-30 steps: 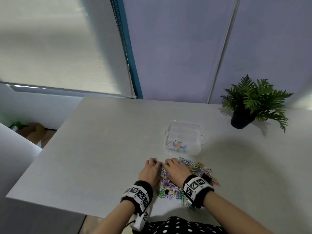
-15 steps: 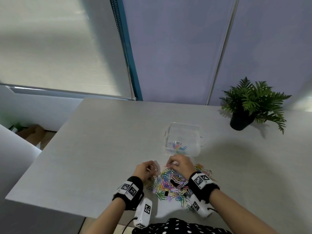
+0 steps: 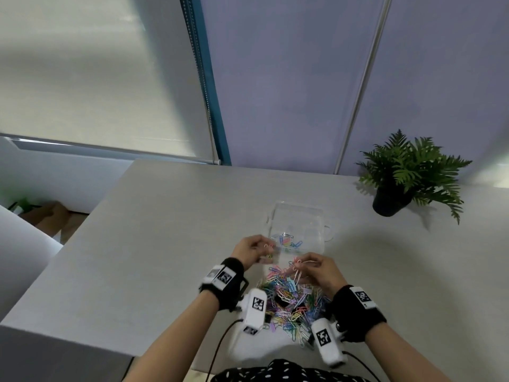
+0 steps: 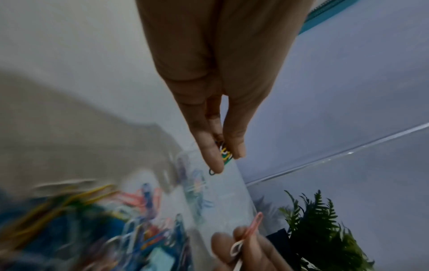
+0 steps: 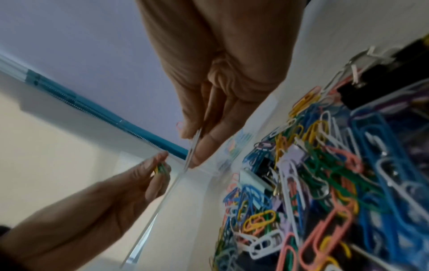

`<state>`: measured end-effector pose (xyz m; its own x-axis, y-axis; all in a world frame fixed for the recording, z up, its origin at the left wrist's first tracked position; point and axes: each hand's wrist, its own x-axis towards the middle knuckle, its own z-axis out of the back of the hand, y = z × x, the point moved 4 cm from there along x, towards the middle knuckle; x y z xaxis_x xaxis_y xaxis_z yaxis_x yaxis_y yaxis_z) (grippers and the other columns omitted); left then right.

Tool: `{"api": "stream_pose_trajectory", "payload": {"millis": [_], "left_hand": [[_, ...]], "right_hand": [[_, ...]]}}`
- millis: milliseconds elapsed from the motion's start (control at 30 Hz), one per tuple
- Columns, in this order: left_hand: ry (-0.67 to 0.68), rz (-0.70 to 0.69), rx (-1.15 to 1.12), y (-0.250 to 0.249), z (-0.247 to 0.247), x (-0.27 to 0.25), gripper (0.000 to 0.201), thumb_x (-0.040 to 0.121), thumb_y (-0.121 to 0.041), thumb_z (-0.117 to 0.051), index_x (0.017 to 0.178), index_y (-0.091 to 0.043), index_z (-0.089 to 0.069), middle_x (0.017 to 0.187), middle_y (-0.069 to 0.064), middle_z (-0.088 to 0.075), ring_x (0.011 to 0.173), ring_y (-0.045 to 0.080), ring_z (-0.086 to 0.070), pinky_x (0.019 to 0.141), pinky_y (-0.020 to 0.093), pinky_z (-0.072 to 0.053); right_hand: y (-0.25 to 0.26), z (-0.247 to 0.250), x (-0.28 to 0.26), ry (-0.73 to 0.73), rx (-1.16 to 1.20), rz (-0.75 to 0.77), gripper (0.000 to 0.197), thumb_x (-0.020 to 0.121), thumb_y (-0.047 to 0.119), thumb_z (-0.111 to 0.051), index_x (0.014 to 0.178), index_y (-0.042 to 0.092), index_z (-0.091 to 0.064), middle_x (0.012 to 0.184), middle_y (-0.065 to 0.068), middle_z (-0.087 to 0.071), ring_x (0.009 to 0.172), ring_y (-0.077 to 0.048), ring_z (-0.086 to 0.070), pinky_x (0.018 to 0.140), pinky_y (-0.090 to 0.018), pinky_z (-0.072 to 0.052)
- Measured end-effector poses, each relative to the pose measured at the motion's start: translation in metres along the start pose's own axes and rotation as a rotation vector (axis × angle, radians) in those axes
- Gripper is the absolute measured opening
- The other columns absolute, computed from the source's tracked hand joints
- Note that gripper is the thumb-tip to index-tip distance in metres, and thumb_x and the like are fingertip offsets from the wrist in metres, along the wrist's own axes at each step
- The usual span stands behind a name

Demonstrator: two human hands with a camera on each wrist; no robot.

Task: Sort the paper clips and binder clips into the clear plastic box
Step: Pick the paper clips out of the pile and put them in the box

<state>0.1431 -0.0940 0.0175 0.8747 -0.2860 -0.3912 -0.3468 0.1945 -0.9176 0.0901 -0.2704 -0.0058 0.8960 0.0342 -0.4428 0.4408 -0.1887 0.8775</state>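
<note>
A heap of coloured paper clips (image 3: 289, 299) mixed with black binder clips (image 5: 366, 91) lies on the grey table near its front edge. Just behind it stands the clear plastic box (image 3: 298, 226), holding a few coloured clips (image 3: 289, 242) at its near side. My left hand (image 3: 257, 248) is raised beside the box's near left corner and pinches a few paper clips (image 4: 224, 153), yellow, green and white. My right hand (image 3: 314, 268) hovers over the heap's far edge and pinches pink and white paper clips (image 4: 247, 236).
A potted fern (image 3: 407, 175) stands at the back right of the table (image 3: 165, 244). The table's left edge (image 3: 82, 232) drops to the floor, and a wall with a blind rises behind the table.
Both hands have lifted off the heap with clips pinched in their fingers. The left hand has moved forward to the box's near corner; the right has risen above the heap.
</note>
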Motion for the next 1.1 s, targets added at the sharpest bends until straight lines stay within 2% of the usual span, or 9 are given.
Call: {"api": "stream_pose_trajectory", "payload": {"millis": [200, 367, 467, 567, 700, 767, 833, 967, 1100], "left_hand": [[-0.088, -0.151, 0.278, -0.037, -0.012, 0.054, 0.015, 0.082, 0.004, -0.06, 0.096, -0.002, -0.065, 0.072, 0.0, -0.055, 0.063, 0.014, -0.058, 0.059, 0.015, -0.054], [-0.062, -0.089, 0.449, -0.019, -0.009, 0.069, 0.02, 0.087, 0.002, -0.053, 0.105, 0.001, -0.063, 0.102, 0.018, -0.067, 0.073, 0.011, -0.06, 0.061, 0.01, -0.052], [-0.07, -0.149, 0.519, -0.018, 0.001, 0.058, 0.024, 0.09, 0.004, -0.046, 0.106, 0.0, -0.064, 0.108, 0.015, -0.068, 0.087, 0.013, -0.06, 0.061, 0.002, -0.047], [-0.062, -0.191, 0.504, -0.016, 0.017, 0.041, 0.027, 0.09, 0.006, -0.044, 0.106, -0.003, -0.064, 0.106, 0.01, -0.069, 0.089, 0.011, -0.06, 0.065, 0.0, -0.046], [-0.033, -0.152, 0.514, -0.001, 0.038, 0.009, 0.026, 0.092, 0.002, -0.044, 0.106, -0.009, -0.063, 0.1, 0.001, -0.067, 0.085, 0.01, -0.061, 0.065, 0.003, -0.046], [-0.039, -0.104, 0.558, 0.012, 0.049, -0.006, 0.028, 0.09, 0.004, -0.045, 0.107, -0.01, -0.062, 0.103, 0.005, -0.067, 0.084, 0.01, -0.06, 0.069, 0.008, -0.046], [-0.068, -0.045, 0.646, 0.026, 0.059, -0.02, 0.03, 0.088, 0.003, -0.05, 0.113, -0.01, -0.06, 0.111, 0.008, -0.066, 0.087, 0.012, -0.058, 0.079, 0.018, -0.047], [-0.023, 0.052, 0.926, 0.046, 0.055, -0.048, 0.048, 0.087, -0.019, -0.059, 0.131, -0.014, -0.042, 0.121, 0.008, -0.054, 0.098, 0.017, -0.056, 0.092, 0.026, -0.044], [0.034, 0.104, 1.175, 0.06, 0.021, -0.07, 0.08, 0.08, -0.04, -0.065, 0.14, -0.012, -0.022, 0.134, 0.01, -0.035, 0.122, 0.025, -0.04, 0.104, 0.035, -0.039]], "right_hand": [[0.02, 0.017, 0.006, -0.151, 0.002, 0.104, 0.009, 0.079, -0.006, -0.062, 0.087, -0.009, -0.061, 0.076, -0.023, -0.071, 0.06, -0.03, -0.068, 0.054, -0.029, -0.058], [0.049, 0.024, 0.032, -0.265, -0.096, 0.208, 0.005, 0.078, -0.005, -0.062, 0.081, -0.001, -0.061, 0.076, -0.021, -0.068, 0.055, -0.022, -0.067, 0.051, -0.025, -0.055], [0.057, 0.023, 0.049, -0.263, -0.239, 0.23, 0.01, 0.078, -0.005, -0.061, 0.076, 0.005, -0.06, 0.07, -0.016, -0.067, 0.047, -0.011, -0.063, 0.048, -0.019, -0.051], [0.061, 0.016, 0.06, -0.23, -0.427, 0.265, 0.016, 0.078, -0.004, -0.062, 0.07, 0.01, -0.06, 0.071, -0.018, -0.067, 0.052, -0.016, -0.061, 0.05, -0.02, -0.049], [0.057, 0.006, 0.07, -0.149, -0.753, 0.316, 0.016, 0.078, 0.003, -0.065, 0.071, 0.017, -0.061, 0.073, -0.013, -0.07, 0.064, -0.016, -0.063, 0.064, -0.029, -0.05], [0.054, 0.002, 0.068, -0.099, -0.91, 0.295, 0.007, 0.08, 0.01, -0.065, 0.084, 0.015, -0.065, 0.089, -0.011, -0.072, 0.085, -0.021, -0.066, 0.081, -0.034, -0.052], [0.054, -0.008, 0.061, -0.051, -1.089, 0.306, 0.014, 0.083, 0.015, -0.062, 0.097, 0.015, -0.066, 0.103, -0.008, -0.069, 0.099, -0.024, -0.061, 0.087, -0.033, -0.048], [0.048, -0.048, 0.032, 0.14, -1.289, 0.461, 0.02, 0.09, 0.018, -0.054, 0.107, 0.015, -0.063, 0.113, -0.005, -0.062, 0.107, -0.02, -0.053, 0.096, -0.035, -0.044], [0.009, -0.083, 0.016, 0.446, -1.526, 0.419, 0.048, 0.086, 0.024, -0.058, 0.131, 0.022, -0.041, 0.144, -0.005, -0.039, 0.133, -0.023, -0.034, 0.113, -0.04, -0.028]]}}
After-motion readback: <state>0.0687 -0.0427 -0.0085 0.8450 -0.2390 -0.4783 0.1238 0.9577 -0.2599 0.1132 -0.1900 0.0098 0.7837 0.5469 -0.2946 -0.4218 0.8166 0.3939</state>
